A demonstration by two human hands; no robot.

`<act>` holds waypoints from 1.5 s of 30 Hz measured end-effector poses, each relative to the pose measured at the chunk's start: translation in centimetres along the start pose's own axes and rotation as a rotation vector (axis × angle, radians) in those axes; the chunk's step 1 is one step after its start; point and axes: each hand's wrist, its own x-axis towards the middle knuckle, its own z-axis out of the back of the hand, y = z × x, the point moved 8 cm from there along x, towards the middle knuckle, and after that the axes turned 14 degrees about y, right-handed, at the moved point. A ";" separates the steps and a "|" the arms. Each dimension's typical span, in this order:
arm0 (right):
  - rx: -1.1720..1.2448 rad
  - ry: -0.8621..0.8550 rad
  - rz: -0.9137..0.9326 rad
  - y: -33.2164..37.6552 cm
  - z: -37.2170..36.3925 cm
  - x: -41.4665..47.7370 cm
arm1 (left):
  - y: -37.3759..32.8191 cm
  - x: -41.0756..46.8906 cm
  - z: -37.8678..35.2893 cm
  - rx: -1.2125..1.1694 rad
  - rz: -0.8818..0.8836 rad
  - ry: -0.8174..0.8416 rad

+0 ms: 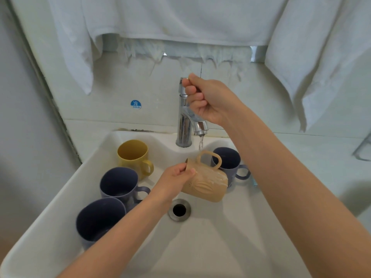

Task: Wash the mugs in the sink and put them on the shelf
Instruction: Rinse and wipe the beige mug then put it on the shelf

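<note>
My left hand [174, 180] grips a tan mug [208, 184] by its rim, holding it on its side over the white sink [220, 237], handle up. Water [201, 143] runs from the chrome tap [185, 125] onto the mug. My right hand [204, 99] is curled round the tap's lever at the top. In the sink stand a yellow mug [133, 155] at the back left, two dark blue mugs [120, 184] [98, 219] at the left, and another dark blue mug [230, 163] behind the tan one.
The drain [179, 210] lies in the middle of the basin. White towels [180, 23] hang on the wall above the tap, another one [321, 57] at the right. A blue COLD sticker [136, 104] is on the wall. A metal rack edge [363, 149] shows at far right.
</note>
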 end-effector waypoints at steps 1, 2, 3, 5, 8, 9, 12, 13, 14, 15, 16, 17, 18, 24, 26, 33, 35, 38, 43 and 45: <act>-0.057 -0.014 0.002 0.0 0.3 -0.4 | 0.1 0.0 0.1 0.005 0.007 -0.003; -0.143 -0.030 0.003 0.0 0.6 -1.1 | 0.2 -0.1 0.1 0.006 0.010 -0.005; -0.261 -0.039 -0.005 -0.2 1.0 -2.1 | 0.2 -0.1 0.1 0.005 0.010 -0.005; -0.519 -0.019 -0.040 -2.0 1.8 -4.4 | 0.4 -0.2 0.2 -0.017 -0.001 -0.003; -0.993 0.002 -0.125 -6.9 3.5 -8.5 | 0.5 -0.4 0.1 -0.042 0.000 -0.001; -1.198 0.006 -0.159 -8.5 4.1 -9.5 | 0.6 -0.4 0.1 -0.036 0.011 -0.005; -1.489 0.068 -0.269 -12.5 4.6 -11.2 | 1.0 -0.6 -0.3 -0.017 0.061 -0.021; -1.515 0.071 -0.277 -13.1 4.3 -11.4 | 1.1 -0.7 -0.5 -0.016 0.066 -0.027; -1.533 0.074 -0.262 -13.4 3.7 -11.5 | 1.1 -0.7 -0.7 -0.010 0.064 -0.029; -1.539 0.098 -0.229 -13.6 3.0 -11.5 | 1.1 -0.8 -0.9 0.002 0.055 -0.025; -1.525 0.143 -0.193 -13.8 2.2 -11.5 | 1.0 -0.9 -1.0 0.015 0.042 -0.020; -1.506 0.193 -0.173 -14.2 1.6 -11.5 | 0.9 -1.0 -1.1 0.024 0.031 -0.017; -1.500 0.231 -0.166 -14.5 1.3 -11.6 | 0.9 -1.1 -1.0 0.026 0.026 -0.024; -1.510 0.022 -0.401 -15.0 5.2 -12.8 | 0.9 -1.4 0.3 -0.004 0.024 -0.121; -1.480 -0.007 -0.373 -15.1 4.8 -12.5 | 0.9 -1.6 0.2 -0.018 0.012 -0.132; -1.394 0.086 -0.189 -14.6 2.7 -11.6 | 1.0 -1.8 0.0 -0.037 0.020 -0.103; -1.421 -0.003 -0.237 -14.6 4.0 -11.8 | 1.0 -1.9 0.0 -0.033 0.020 -0.116; -1.383 -0.095 -0.268 -14.6 4.9 -11.5 | 0.8 -2.0 -0.1 -0.018 0.014 -0.120; -1.448 -0.061 -0.217 -14.7 4.2 -11.3 | 0.8 -2.3 0.1 -0.010 0.017 -0.148; -1.441 0.062 -0.157 -15.1 2.3 -11.3 | 0.9 -2.4 0.4 -0.020 0.027 -0.153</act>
